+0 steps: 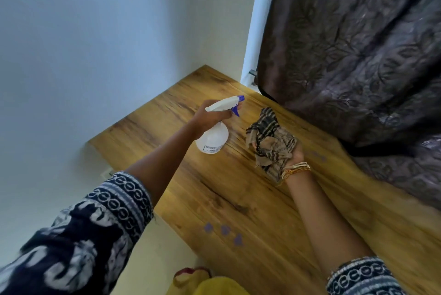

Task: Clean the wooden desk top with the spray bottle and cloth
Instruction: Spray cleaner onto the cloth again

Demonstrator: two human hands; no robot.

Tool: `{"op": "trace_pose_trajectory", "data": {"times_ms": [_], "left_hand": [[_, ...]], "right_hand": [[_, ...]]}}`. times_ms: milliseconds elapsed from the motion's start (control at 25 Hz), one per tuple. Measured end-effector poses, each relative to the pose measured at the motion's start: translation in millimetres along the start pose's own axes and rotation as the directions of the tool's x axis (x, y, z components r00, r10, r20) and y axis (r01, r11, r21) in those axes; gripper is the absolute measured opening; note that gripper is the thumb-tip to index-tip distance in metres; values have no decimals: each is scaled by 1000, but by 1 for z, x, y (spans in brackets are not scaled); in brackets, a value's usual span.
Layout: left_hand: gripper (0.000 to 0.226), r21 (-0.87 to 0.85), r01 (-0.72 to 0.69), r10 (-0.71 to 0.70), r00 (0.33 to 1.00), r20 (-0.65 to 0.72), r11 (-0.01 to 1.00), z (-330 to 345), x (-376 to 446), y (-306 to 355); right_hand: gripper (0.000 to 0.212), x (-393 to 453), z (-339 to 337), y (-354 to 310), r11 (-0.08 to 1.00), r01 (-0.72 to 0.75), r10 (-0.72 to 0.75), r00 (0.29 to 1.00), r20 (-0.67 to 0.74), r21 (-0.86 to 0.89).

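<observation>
While the fingers (235,106) of the left hand (210,115) curl round the neck of the spray bottle (214,132), one of them lies by the blue trigger (235,111), and the white spray head with its blue nozzle (241,98) points away toward the far corner of the tabletop (238,194). Its translucent white body hangs below the hand, tilted, with small print near the base; whether the base touches the wood I cannot tell. Just to the right, the right hand (294,151) lies palm up with its fingers curled loosely round a crumpled cloth (269,139), tan with dark stripes, which bunches up above the palm and trails down past the wrist. Thin pale and orange threads (296,169) wrap that wrist. Both forearms are bare, reaching out from dark blue sleeves (114,201) printed with white patterns. Both hands are over the middle of the wooden surface, the bottle and cloth near each other but apart. On the wood nearer the person sit three small purplish spots (224,230), and fainter ones show just right of the right hand. A dark patterned curtain (358,44) hangs at the right, its hem resting along the far edge of the wood, and pale walls (95,32) close the corner at left and behind. Something yellow (214,285) shows at the bottom edge
</observation>
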State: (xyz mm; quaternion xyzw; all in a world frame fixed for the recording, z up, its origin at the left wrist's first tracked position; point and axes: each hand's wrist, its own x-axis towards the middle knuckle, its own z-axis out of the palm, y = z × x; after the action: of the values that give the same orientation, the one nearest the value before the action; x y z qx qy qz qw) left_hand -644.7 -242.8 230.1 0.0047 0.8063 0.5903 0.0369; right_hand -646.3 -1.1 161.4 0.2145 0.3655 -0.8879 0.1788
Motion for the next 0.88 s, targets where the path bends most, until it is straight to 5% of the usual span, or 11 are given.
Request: {"op": "trace_pose_trajectory", "data": {"times_ms": [200,360,480,640,880], "left_hand": [[7,-39,22,-22,1000,-12,999,-15,14,-17],[20,-30,61,-62,997,-40,998,-17,8,-24],[54,35,143,-142,989,-44,989,-19,-5,-28],[71,43,224,-219,970,-108,974,-12,-35,-32],[74,-93,268,-283,928,-242,959,34,-99,-27]], "right_hand": [[43,7,12,7,999,-3,1,999,45,50],[94,4,11,14,998,10,-17,992,126,55],[80,-13,16,20,997,21,-33,982,185,68],[39,-38,16,25,999,-42,45,991,125,-23],[62,-80,-7,14,982,-123,143,981,135,-145]]}}
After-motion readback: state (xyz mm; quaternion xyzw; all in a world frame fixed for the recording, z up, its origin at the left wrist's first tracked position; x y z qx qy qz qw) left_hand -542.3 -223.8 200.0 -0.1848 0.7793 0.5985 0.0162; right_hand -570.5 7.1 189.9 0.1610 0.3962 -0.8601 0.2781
